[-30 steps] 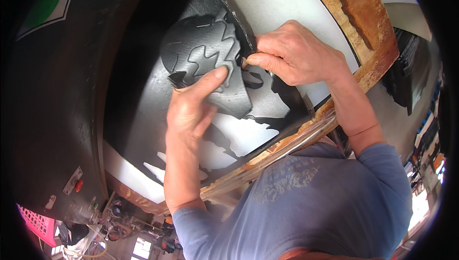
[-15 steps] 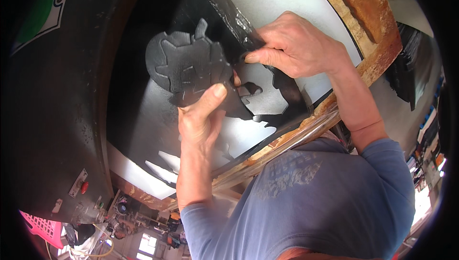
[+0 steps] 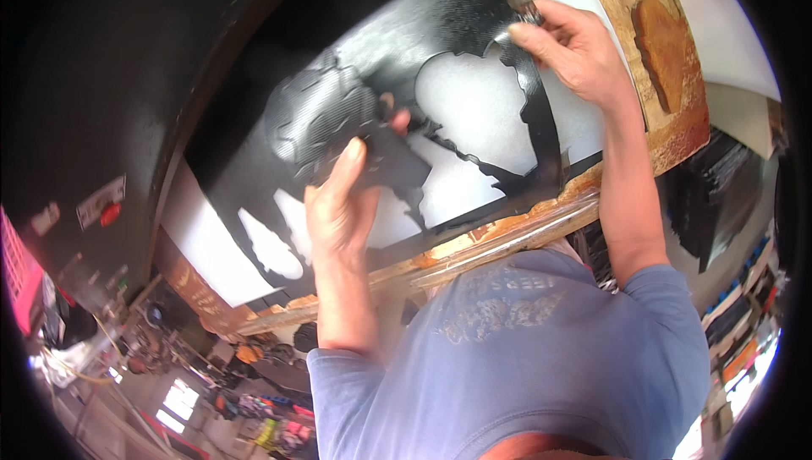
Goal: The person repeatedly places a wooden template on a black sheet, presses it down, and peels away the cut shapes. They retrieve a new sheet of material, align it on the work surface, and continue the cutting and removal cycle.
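Observation:
My left hand (image 3: 338, 206) is closed on a black rubber-like cut-out piece (image 3: 317, 113) with a rounded end and a raised pattern, thumb on top and a fingertip showing at its far side. The piece is blurred; whether it is a single layer or several I cannot tell. Up and to the right, my right hand (image 3: 579, 50) pinches the edge of a black sheet (image 3: 548, 134) between thumb and fingers. Large rounded and jagged holes run through this sheet, and the white board (image 3: 474, 96) beneath shows through them.
A worn wooden edge (image 3: 685, 109) frames the board, with a brown wooden block (image 3: 660, 50) on it. On the left stands a dark machine body with a red button (image 3: 110, 213). A pink basket (image 3: 21, 278) is at far left, and stacked black sheets (image 3: 706, 198) at right.
My right hand has moved up and right with the sheet's edge, and a wide round hole now shows between my hands. The left hand still holds the cut-out piece. The view has shifted.

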A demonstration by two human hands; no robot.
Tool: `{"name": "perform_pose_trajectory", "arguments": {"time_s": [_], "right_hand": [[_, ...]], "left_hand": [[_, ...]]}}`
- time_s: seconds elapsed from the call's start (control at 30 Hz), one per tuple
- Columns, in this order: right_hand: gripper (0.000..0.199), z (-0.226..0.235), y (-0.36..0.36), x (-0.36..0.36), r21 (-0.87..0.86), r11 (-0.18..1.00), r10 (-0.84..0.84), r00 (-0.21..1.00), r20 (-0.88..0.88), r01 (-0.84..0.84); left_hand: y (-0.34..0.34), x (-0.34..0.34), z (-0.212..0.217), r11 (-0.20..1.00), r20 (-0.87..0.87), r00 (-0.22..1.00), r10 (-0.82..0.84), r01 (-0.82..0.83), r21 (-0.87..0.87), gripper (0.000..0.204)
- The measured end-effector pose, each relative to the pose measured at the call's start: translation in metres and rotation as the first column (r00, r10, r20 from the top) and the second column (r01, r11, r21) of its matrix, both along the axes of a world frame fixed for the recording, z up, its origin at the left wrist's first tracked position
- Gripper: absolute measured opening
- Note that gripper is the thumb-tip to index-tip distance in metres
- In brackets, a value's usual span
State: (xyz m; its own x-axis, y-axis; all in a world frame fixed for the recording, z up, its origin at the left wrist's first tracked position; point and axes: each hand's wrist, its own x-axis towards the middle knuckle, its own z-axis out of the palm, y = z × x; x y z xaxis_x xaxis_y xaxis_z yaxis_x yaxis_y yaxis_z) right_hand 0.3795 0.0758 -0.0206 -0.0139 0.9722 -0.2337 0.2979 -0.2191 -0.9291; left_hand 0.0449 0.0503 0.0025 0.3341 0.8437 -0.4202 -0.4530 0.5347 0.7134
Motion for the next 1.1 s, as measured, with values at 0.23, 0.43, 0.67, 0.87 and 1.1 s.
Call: {"name": "perform_pose_trajectory", "arguments": {"time_s": [0.23, 0.43, 0.67, 0.87, 1.1], "right_hand": [[0.052, 0.02, -0.065, -0.082, 0.22, 0.973, 0.003, 0.953, -0.302, 0.067], [0.047, 0.019, -0.1, -0.144, 0.026, 0.997, -0.035, 0.773, -0.633, 0.067], [0.054, 0.017, -0.116, -0.152, 0.188, 0.981, 0.073, 0.833, -0.548, 0.038], [0.035, 0.023, -0.121, -0.171, 0.048, 0.999, 0.018, 0.848, -0.529, 0.009], [0.033, 0.029, -0.119, -0.228, 0.458, 0.884, 0.135, 0.988, -0.071, -0.088]], "left_hand": [[-0.029, 0.034, 0.004, 0.99, -0.033, 0.994, 0.104, -0.1, 0.103, 0.054], [-0.065, 0.047, 0.003, 0.942, 0.117, 0.94, 0.319, -0.329, 0.073, 0.037], [-0.094, 0.032, 0.004, 0.893, 0.287, 0.87, 0.4, -0.44, 0.09, 0.038], [-0.117, 0.006, -0.006, 0.829, 0.445, 0.725, 0.526, -0.554, -0.076, 0.045], [-0.119, -0.038, -0.021, 0.858, 0.481, 0.768, 0.423, -0.51, 0.06, 0.041]]}}
